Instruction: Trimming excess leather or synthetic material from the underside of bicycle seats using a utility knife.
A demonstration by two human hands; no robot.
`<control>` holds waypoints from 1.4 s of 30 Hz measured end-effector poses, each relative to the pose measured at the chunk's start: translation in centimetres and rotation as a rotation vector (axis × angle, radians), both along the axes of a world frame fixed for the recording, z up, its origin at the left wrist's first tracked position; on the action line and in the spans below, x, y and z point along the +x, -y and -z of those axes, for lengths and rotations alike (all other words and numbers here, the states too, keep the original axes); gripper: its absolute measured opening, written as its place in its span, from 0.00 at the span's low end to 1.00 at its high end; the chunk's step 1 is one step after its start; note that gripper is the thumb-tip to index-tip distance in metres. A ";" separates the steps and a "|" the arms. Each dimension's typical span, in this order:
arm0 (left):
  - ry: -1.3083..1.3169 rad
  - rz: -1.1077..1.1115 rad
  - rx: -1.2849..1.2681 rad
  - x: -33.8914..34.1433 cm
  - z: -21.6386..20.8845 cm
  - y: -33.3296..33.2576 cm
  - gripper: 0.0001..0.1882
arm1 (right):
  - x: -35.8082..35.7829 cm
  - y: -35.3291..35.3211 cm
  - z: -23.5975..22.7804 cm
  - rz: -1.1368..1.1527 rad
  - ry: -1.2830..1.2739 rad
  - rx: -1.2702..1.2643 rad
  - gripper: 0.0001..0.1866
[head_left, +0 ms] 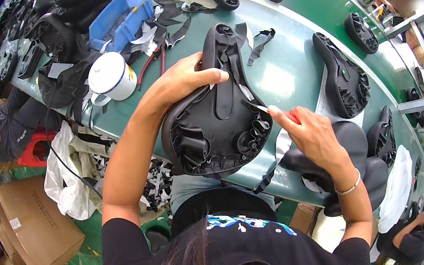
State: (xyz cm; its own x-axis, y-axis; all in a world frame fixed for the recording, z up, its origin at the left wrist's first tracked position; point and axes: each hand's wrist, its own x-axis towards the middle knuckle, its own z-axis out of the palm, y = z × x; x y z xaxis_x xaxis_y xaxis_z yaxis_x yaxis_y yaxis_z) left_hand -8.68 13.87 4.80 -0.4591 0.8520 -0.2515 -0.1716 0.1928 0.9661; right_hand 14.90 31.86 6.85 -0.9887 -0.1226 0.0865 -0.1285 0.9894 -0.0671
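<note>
A black bicycle saddle (pixel 205 125) is upside down in front of me, its narrow nose pointing away and its hollow underside facing up. My left hand (pixel 185 79) grips it near the nose, with the thumb over the inner edge. My right hand (pixel 312 134) is closed around a red-handled knife (pixel 292 117), whose thin pale tip reaches the saddle's right inner edge. Gathered black cover material bunches along the rim at the wide end. Beside the nose, a loose black strip (pixel 261 47) lies on the green table (pixel 280 77).
A white enamel mug (pixel 111 77), red-handled pliers (pixel 151 65) and a blue bin (pixel 120 21) among black scraps stand at left. More saddles (pixel 342 73) lie at right and far back. Cardboard boxes (pixel 37 222) fill the lower left. Other people work at both sides.
</note>
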 end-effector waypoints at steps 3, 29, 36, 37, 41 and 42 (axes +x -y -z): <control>0.009 -0.020 -0.034 -0.5 1.0 0.6 0.28 | 2.3 1.9 1.6 0.170 0.123 -0.106 0.31; -1.152 -0.255 -0.004 7.6 0.6 1.3 0.20 | -6.5 6.0 1.5 0.458 -0.374 -0.994 0.28; -0.989 -0.156 -0.079 5.5 1.9 -1.5 0.16 | 1.5 11.8 5.8 0.584 -0.635 -1.506 0.20; -0.943 -0.088 -0.141 5.3 1.1 -1.4 0.17 | 1.7 11.4 6.7 0.600 -0.637 -1.508 0.20; -1.026 0.000 -0.115 5.1 2.0 -0.5 0.18 | -1.5 5.6 5.5 0.818 -0.542 -1.360 0.23; -1.066 0.005 -0.049 4.9 2.2 -0.2 0.18 | -1.5 3.3 5.4 0.759 -0.433 -1.253 0.23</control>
